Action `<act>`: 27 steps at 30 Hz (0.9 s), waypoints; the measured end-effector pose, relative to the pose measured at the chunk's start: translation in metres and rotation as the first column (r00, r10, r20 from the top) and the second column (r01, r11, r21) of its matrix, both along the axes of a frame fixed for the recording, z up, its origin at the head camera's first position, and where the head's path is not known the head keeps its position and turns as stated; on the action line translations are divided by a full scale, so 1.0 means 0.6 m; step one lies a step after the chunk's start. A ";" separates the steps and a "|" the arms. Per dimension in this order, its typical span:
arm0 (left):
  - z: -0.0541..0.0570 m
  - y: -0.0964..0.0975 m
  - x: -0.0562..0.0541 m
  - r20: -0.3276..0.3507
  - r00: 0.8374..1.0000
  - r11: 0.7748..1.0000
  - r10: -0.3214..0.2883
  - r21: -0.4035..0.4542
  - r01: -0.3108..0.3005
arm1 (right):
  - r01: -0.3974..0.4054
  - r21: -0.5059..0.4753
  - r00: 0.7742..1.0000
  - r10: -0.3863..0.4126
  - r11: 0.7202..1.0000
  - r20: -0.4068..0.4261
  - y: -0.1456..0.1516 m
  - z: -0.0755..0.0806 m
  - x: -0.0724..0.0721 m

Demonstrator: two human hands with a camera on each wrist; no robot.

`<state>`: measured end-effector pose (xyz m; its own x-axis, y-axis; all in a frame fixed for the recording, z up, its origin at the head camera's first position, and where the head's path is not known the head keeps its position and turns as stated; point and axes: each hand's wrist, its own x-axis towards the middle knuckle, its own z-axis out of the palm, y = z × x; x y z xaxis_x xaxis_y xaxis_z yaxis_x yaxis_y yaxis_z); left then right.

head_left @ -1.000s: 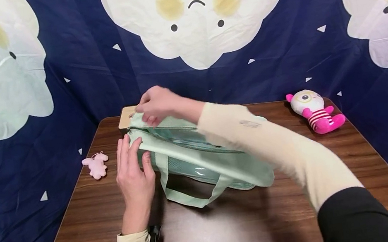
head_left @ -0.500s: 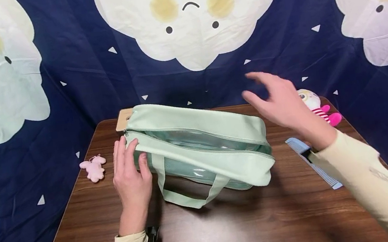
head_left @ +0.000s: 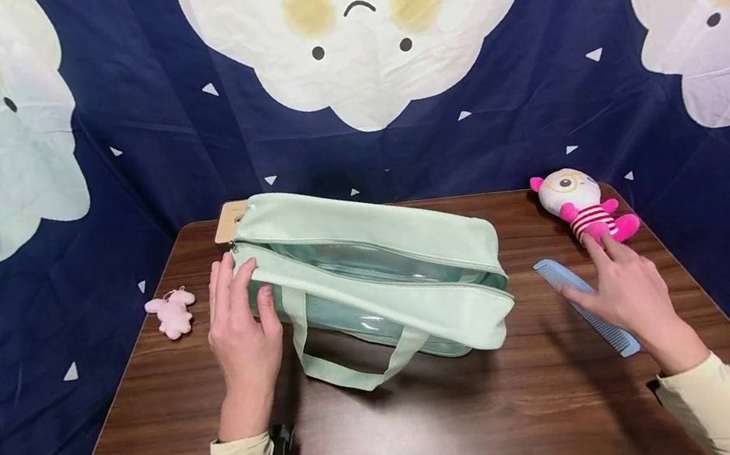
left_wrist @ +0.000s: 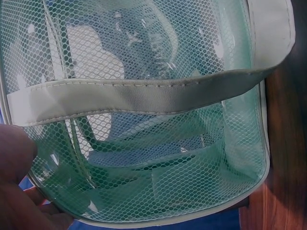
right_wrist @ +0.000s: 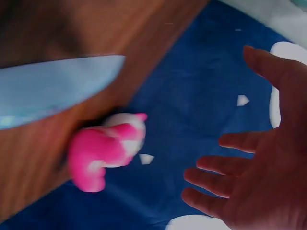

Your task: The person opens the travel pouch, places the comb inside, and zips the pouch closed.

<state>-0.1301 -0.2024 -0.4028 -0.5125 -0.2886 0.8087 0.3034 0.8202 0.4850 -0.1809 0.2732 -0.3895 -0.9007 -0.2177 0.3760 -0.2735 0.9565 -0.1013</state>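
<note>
Under the spread right hand (head_left: 633,293) lies the comb (head_left: 613,336), seemingly apart; the left hand (head_left: 246,340) holds the bag (head_left: 375,294).

The tan, flat-topped block (head_left: 227,223) was partly hidden behind the mint-green bag of mesh and clear plastic (head_left: 383,302); in the right-wrist view, the long, light-blue plastic comb (right_wrist: 57,86) was blurred and cut off at left, the right hand (right_wrist: 268,167) at right

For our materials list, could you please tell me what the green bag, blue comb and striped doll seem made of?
Green bag: smooth, stitched, so probably satiny faux leather, with glossy see-through plastic.
Blue comb: likely plastic, from its even colour; finish unclear.
Striped doll: perhaps matte plush, given its rounded, padded limbs.
</note>
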 end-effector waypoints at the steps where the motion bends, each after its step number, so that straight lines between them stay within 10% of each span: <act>1: 0.000 0.000 0.000 0.003 1.000 1.000 0.001 -0.002 -0.001 | 0.020 0.008 0.999 -0.021 1.000 0.042 0.008 -0.010 0.003; 14: 0.002 0.001 0.002 0.011 1.000 1.000 0.003 0.002 -0.003 | 0.067 0.007 0.878 -0.063 0.998 0.474 0.074 -0.080 -0.002; 27: 0.000 0.002 0.001 0.014 1.000 1.000 0.017 0.005 -0.017 | 0.055 -0.008 0.826 -0.041 0.998 0.563 0.097 -0.105 -0.010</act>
<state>-0.1297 -0.2012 -0.4026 -0.5185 -0.3017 0.8001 0.2826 0.8226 0.4933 -0.1869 0.3315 -0.4524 -0.9667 -0.1668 -0.1943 -0.1167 0.9624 -0.2452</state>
